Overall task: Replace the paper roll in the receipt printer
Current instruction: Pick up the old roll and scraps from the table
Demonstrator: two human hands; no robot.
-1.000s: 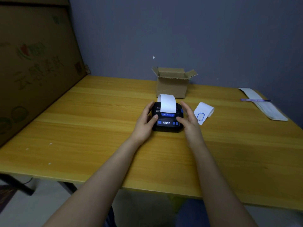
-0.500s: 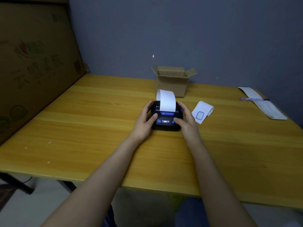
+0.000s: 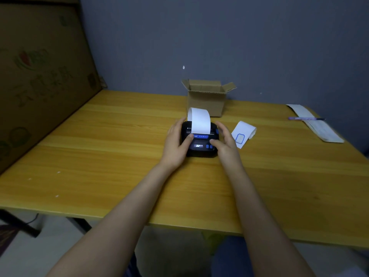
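A small black receipt printer (image 3: 200, 149) with blue buttons and a lit display sits on the wooden table (image 3: 99, 156). A white paper strip (image 3: 199, 120) curls up out of its top slot. My left hand (image 3: 174, 145) grips the printer's left side, with its thumb on the blue bar below the slot. My right hand (image 3: 226, 145) is at the printer's right side; its thumb tip touches the front right corner, and its fingers are spread, slightly off the casing.
A loose white paper piece with a blue rectangle (image 3: 244, 134) lies right of the printer. An open cardboard box (image 3: 207, 99) stands behind it. A long paper slip (image 3: 317, 124) with a pen (image 3: 305, 118) lies far right. A large cardboard sheet (image 3: 40, 76) leans at left.
My left thumb has moved up from the printer's front to the blue bar. My right fingers have lifted off the printer's side. The printer has stayed in place.
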